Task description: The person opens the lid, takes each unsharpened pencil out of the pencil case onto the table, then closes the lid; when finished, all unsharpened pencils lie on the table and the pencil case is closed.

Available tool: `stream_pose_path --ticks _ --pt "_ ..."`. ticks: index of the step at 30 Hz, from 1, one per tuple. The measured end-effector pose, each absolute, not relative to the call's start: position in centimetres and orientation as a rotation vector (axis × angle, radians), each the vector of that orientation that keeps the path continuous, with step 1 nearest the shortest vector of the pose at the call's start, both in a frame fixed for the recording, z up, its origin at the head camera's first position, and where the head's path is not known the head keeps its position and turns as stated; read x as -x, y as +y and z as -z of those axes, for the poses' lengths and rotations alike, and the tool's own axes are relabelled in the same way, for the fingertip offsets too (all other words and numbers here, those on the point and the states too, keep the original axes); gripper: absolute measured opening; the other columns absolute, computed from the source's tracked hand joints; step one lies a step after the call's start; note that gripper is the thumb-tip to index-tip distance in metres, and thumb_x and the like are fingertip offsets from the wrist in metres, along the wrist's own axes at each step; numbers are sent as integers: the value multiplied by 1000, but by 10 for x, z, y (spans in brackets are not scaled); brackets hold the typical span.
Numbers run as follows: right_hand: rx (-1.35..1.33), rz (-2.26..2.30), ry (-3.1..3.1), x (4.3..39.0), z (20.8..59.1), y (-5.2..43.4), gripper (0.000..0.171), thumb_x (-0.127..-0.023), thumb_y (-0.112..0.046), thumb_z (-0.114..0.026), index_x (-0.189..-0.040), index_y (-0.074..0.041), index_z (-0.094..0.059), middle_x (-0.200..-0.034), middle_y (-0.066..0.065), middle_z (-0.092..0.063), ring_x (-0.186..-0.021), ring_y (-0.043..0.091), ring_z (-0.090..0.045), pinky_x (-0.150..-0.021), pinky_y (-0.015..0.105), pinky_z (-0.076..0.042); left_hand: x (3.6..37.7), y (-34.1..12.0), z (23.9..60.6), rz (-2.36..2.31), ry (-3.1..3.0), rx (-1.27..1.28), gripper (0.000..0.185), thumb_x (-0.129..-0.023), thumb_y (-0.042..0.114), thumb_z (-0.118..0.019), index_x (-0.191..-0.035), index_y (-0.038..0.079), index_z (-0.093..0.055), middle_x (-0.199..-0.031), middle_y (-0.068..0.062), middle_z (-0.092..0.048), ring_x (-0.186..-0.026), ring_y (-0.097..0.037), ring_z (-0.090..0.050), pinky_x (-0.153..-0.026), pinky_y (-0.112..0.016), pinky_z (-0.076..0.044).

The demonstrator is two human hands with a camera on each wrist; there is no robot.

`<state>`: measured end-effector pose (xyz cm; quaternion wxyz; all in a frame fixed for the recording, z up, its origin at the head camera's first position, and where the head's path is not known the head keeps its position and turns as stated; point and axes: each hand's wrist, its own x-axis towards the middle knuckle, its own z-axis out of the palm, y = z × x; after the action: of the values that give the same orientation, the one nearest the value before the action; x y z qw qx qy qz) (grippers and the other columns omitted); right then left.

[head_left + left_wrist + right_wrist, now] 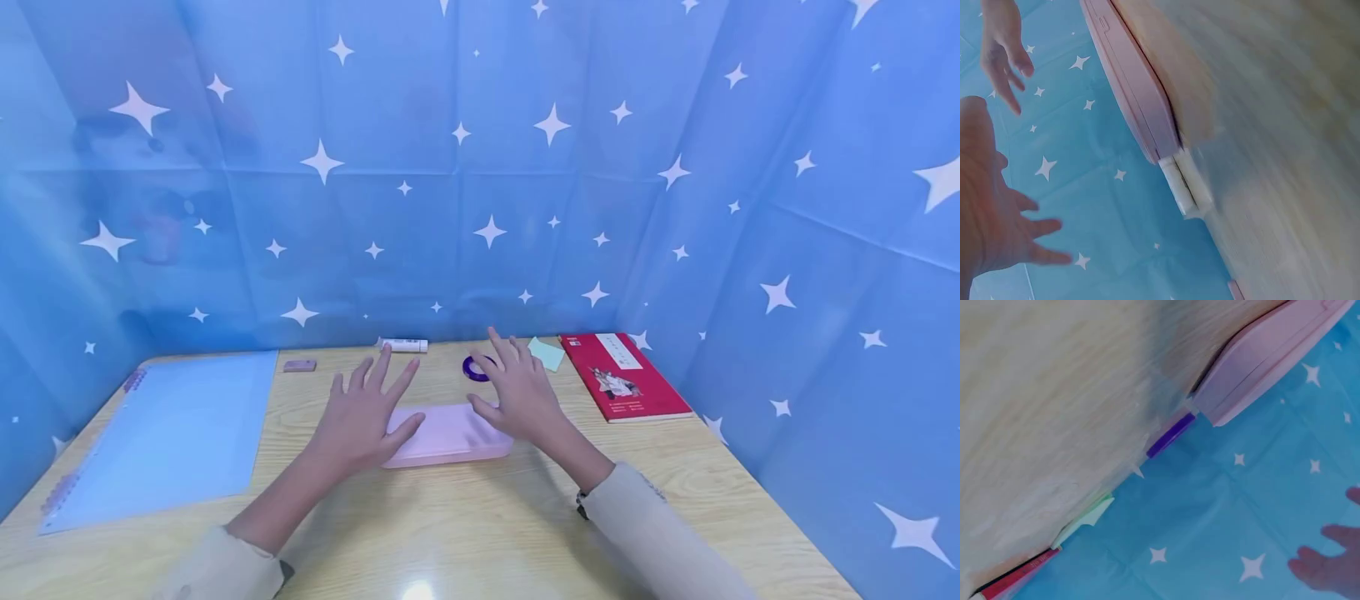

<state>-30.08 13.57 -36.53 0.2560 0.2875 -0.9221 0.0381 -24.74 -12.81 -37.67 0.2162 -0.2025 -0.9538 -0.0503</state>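
Pink case (446, 433): closed, lying flat on the wooden table (450, 533).
Left hand (360, 427): raised by the case's left end, fingers spread, unclenched.
Right hand (522, 393): raised above the case's right end, fingers also spread, released.
Purple ring (1171, 435): just behind the case.
Red book (637, 387): right of the case.
Pale blue sheet (180, 433): left of the case.

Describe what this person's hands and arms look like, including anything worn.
The left hand and right hand are bare, without gloves. The left sleeve and right sleeve are pale beige, ending short of the wrists. A dark item shows at each sleeve's edge, too small to identify.
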Motion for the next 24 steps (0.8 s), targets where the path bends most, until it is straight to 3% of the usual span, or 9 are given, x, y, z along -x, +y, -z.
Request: stream_pose_path --ticks 4,9,13,19,24 --pt "-829 -419 -2558 296 367 141 56 -89 -39 -71 -139 -17 -57 -151 12 -44 -134 37 -42 -97 58 -44 241 -140 380 330 -2676 596 75 -95 57 -52 -157 22 -29 -159 -17 -30 -131 -43 -45 -96 -66 -41" --pt "-906 -874 -2652 290 368 148 64 -87 -26 -77 -143 -10 -51 -143 12 -52 -133 33 -48 -103 55 -42 240 -153 390 639 -2703 670 75 -92 47 -66 -154 20 -34 -152 -10 -40 -124 -36 -54 -90 -59 -48" --pt "-1019 -1023 -2671 293 372 150 65 -86 -22 -79 -142 -4 -52 -140 14 -55 -131 35 -49 -104 53 -42 246 -160 398 854 -2741 702 78 -89 43 -71 -153 17 -35 -150 -9 -41 -125 -36 -54 -94 -58 -47" --pt "-1128 -938 -2728 301 382 146 58 -85 -28 -80 -132 -3 -59 -134 10 -61 -131 33 -50 -108 51 -37 260 -167 407 1087 -2824 710 88 -85 44 -77 -152 7 -34 -150 -16 -40 -126 -42 -50 -100 -57 -43" --pt "-1166 -939 -2771 306 391 142 57 -82 -29 -82 -128 -1 -62 -130 11 -62 -128 34 -52 -108 53 -37 269 -168 413 1173 -2911 669 96 -80 45 -81 -153 5 -33 -152 -18 -40 -126 -40 -51 -103 -55 -41"
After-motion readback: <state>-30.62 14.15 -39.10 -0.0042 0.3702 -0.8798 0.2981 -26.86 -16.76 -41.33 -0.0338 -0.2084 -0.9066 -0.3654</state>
